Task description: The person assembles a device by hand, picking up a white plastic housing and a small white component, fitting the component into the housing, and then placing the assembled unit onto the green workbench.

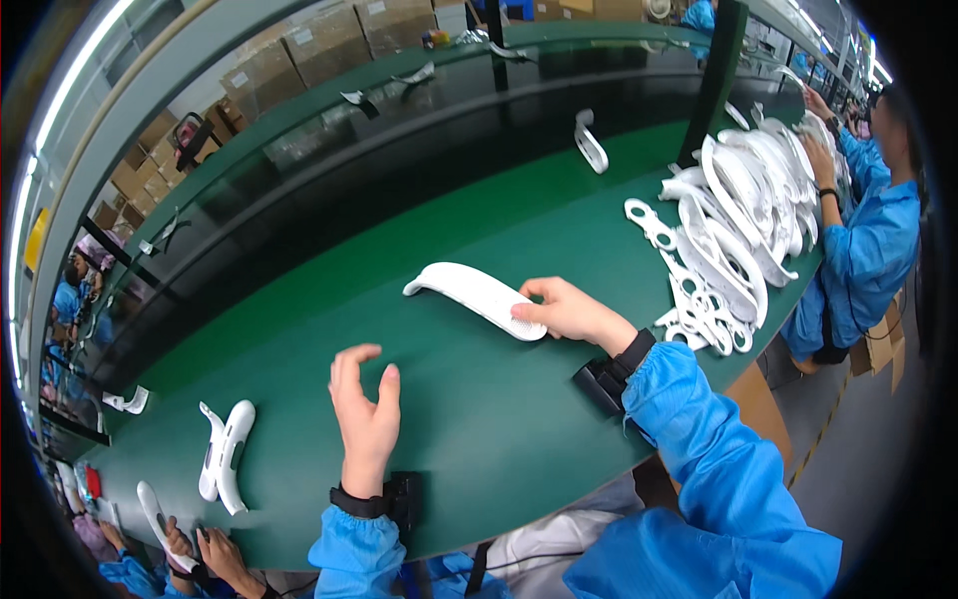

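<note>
Over the green table, my right hand (564,311) grips one end of a curved white plastic shell (469,290), thumb on top and fingers along its far edge. The shell's long body points away to the left, its smooth outer side facing up. My left hand (366,404) is raised over the table nearer to me, with thumb and fingers apart and nothing between them. A gap separates it from the shell. Both wrists carry black bands with small black boxes.
A heap of white plastic shells (743,200) and ring-ended white parts (704,309) covers the table's right end, beside a co-worker (863,220). One shell (591,143) lies farther back, two parts (228,449) at left. Another person's hands (215,554) work lower left. A dark post (714,85) stands behind.
</note>
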`<state>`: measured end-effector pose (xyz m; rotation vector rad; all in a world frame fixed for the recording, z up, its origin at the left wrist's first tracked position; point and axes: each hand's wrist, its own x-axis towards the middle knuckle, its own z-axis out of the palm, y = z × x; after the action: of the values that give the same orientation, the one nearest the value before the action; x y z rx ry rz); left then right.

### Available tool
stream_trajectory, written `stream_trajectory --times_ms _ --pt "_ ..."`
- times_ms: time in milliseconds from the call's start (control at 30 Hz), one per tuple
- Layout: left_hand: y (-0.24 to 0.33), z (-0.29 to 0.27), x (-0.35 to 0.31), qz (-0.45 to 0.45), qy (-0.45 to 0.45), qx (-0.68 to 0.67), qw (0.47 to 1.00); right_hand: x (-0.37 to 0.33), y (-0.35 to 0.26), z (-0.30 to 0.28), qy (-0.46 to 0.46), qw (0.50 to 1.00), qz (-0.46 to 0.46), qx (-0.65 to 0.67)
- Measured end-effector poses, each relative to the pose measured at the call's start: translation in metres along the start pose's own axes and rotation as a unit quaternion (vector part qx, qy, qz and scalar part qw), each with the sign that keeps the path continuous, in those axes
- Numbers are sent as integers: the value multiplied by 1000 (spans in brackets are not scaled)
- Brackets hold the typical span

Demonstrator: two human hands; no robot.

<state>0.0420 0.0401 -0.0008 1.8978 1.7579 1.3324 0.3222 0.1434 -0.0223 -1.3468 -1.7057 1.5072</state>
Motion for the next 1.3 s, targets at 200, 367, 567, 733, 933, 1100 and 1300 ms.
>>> stream_trajectory --times_ms 200,367,567,733,933,1100,1300 --pt "-63 -1 -12 -46 -4 -62 997 56 -21 30 34 991 11 130" --pt "-52 10 2 38 -46 -54 997 52 -33 32 -63 982 -82 155" --pt "-65 6 -1 3 -55 -63 997 70 -17 47 -106 981 -78 145" --pt "-61 1 -10 -49 -78 -45 995 49 -19 48 -157 976 -150 35" --pt "-58 5 -9 -77 -100 -67 990 -73 -26 -25 13 974 -141 -179" --pt "-62 -6 -11 -80 -99 -82 989 -156 22 -113 344 843 -104 -401" --pt "-51 30 5 -15 -97 -96 991 -214 102 -142 361 853 -85 -366"
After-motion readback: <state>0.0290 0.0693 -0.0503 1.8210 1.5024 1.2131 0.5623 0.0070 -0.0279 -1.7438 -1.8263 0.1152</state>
